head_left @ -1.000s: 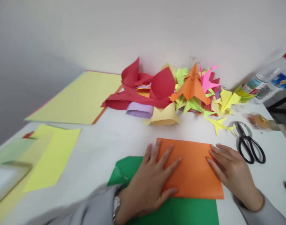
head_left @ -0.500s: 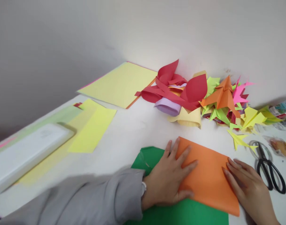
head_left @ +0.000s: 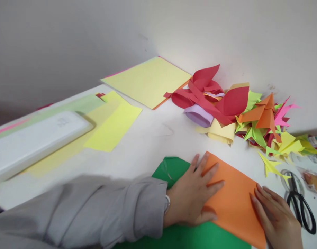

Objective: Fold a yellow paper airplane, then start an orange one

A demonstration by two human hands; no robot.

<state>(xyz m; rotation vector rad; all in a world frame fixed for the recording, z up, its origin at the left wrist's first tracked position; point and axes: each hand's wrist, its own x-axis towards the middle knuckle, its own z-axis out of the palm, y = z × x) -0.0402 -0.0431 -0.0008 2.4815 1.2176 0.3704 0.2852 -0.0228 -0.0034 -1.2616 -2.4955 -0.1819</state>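
Observation:
An orange sheet of paper [head_left: 236, 204] lies on top of a green sheet [head_left: 197, 237] at the front of the table. My left hand [head_left: 195, 193] rests flat on the orange sheet's left part with its fingers spread. Along the right edge of the orange sheet lies my right hand [head_left: 275, 212], fingers stretched out over that edge. Part of the green sheet's far corner shows folded or curled beside my left wrist.
Black-handled scissors [head_left: 300, 204] lie right of my right hand. Behind are folded paper shapes [head_left: 262, 116] and curled red paper [head_left: 210, 100]. Pale yellow sheets [head_left: 148, 81] lie at the back. A white long box [head_left: 41, 141] and yellow strips [head_left: 114, 128] are left.
The view has tilted and shifted, so the table items appear moved. Both hands stay in nearly the same places on the orange sheet.

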